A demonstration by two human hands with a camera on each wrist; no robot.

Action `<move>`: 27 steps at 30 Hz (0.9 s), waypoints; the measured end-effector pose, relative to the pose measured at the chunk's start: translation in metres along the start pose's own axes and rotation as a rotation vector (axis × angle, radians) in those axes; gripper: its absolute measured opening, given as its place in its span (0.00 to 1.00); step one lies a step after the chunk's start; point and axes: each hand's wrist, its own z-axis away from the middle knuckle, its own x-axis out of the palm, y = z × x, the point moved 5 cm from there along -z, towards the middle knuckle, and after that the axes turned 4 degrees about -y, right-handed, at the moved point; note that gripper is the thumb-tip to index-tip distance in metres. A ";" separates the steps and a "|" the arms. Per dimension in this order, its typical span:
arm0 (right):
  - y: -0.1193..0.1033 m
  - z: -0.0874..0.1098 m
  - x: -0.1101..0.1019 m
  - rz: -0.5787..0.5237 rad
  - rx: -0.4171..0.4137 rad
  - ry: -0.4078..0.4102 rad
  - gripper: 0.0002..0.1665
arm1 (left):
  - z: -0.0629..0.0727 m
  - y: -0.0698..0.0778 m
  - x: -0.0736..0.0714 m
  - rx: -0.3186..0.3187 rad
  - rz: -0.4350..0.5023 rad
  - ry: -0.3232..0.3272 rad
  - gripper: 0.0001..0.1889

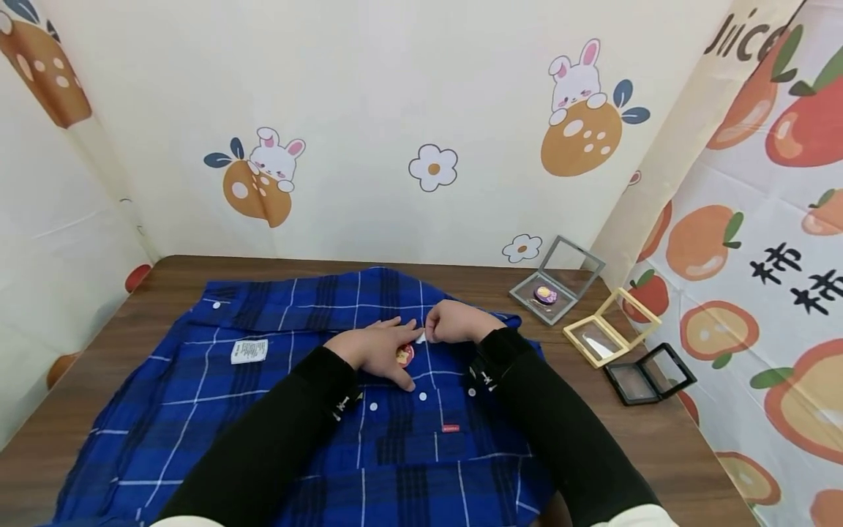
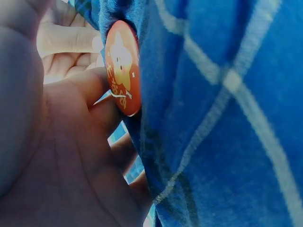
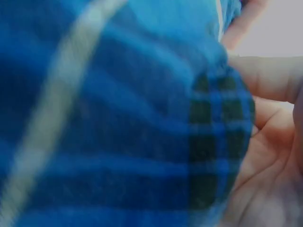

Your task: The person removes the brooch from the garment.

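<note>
A blue plaid shirt (image 1: 263, 410) lies spread over the wooden table. On it, a round red badge with a cartoon figure (image 1: 405, 356) shows beside my left hand (image 1: 378, 350), whose fingers lie stretched and spread on the cloth. Seen from the left wrist, the badge (image 2: 122, 66) stands nearly edge-on against the cloth, touched by a finger. Just right of it, my right hand (image 1: 459, 323) pinches a bit of the shirt with curled fingers, near a small white point of cloth. From the right wrist, folded plaid cloth (image 3: 218, 137) covers the fingertips.
To the right stand three opened square cases: a grey one (image 1: 553, 300) holding a purple round badge (image 1: 545, 295), a cream one (image 1: 609, 333) and a black one (image 1: 642, 391). A printed cloth wall (image 1: 356, 88) rises behind the table (image 1: 99, 380).
</note>
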 end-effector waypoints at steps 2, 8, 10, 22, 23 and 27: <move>0.001 -0.001 -0.002 0.025 -0.002 -0.028 0.08 | 0.000 0.001 0.000 0.013 0.015 -0.003 0.55; -0.003 0.002 -0.009 0.011 -0.018 -0.086 0.08 | -0.003 0.003 0.000 -0.002 -0.004 0.005 0.56; -0.003 0.003 -0.009 -0.005 -0.014 -0.094 0.07 | -0.003 0.003 -0.001 -0.011 -0.008 0.007 0.56; -0.009 0.002 -0.002 0.044 -0.028 -0.092 0.08 | -0.002 -0.003 0.003 0.002 -0.022 0.004 0.56; -0.010 0.002 -0.001 0.053 -0.026 -0.086 0.09 | -0.002 -0.004 0.003 0.005 -0.017 0.003 0.56; -0.012 0.005 0.002 0.100 -0.028 -0.037 0.10 | -0.003 -0.006 0.001 0.031 0.002 0.022 0.52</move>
